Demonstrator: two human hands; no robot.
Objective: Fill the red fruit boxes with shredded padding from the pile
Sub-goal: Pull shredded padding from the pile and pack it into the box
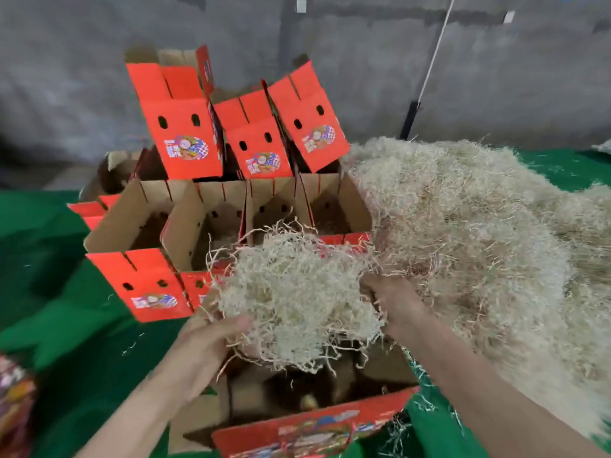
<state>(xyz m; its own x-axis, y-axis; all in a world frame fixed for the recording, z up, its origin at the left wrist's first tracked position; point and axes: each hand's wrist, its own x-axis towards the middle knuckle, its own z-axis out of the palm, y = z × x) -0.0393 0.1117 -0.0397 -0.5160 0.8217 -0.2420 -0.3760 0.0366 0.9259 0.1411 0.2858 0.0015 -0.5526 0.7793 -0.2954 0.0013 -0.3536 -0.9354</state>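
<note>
- Left hand (211,338) grips the left edge of the padding clump (294,299); right hand (396,305) grips its right edge, fingertips buried in shreds
- Clump is held above the nearest open red box (317,424)
- Padding pile (479,242) lies just right of the hands, on green cloth (66,325)
- Row of open boxes (211,226) stands behind the clump, with upright red boxes (185,133) stacked on them

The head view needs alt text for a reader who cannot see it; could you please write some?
A person's left hand and right hand hold a clump of shredded padding over an open red box. A large pile of the same padding lies to the right on green cloth, and more open red boxes stand behind.
</note>
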